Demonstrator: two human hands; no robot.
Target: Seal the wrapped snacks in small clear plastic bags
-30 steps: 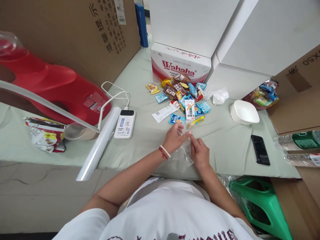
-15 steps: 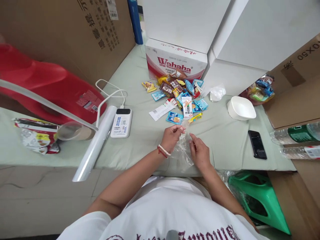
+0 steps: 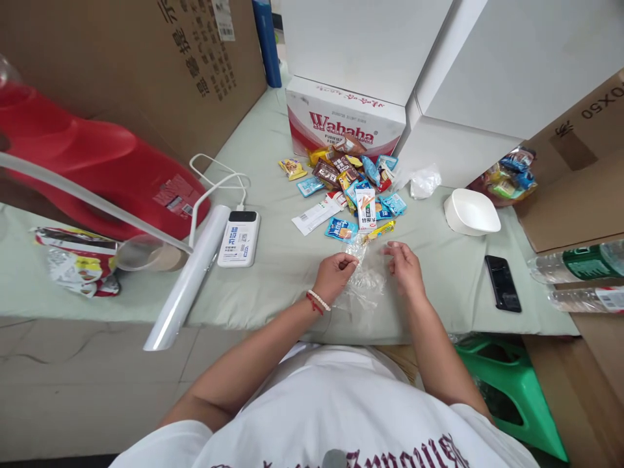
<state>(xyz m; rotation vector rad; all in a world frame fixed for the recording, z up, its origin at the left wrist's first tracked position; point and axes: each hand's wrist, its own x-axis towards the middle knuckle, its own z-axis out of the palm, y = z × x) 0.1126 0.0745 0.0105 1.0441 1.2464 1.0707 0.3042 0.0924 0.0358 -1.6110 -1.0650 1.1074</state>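
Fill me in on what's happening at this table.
A person seated at the table holds a clear plastic bag with both hands, the left hand and the right hand each pinching one side of its top edge. A pile of snack packets lies just beyond it.

Landmark: snack pile (image 3: 353, 188), lying on the surface (image 3: 273, 260). Directly behind the pile stands the Wahaha carton (image 3: 344, 123), touching it. Left of the pile lies the power bank (image 3: 238, 238); further left, the film roll (image 3: 188, 279) beside it. Right of the pile sits the bowl (image 3: 470, 212); beyond it, nearer the front edge, the phone (image 3: 502, 283). Before the pile lies the clear bag (image 3: 363, 283), with the left hand (image 3: 334, 275) at its left edge and the right hand (image 3: 405, 268) at its right edge.
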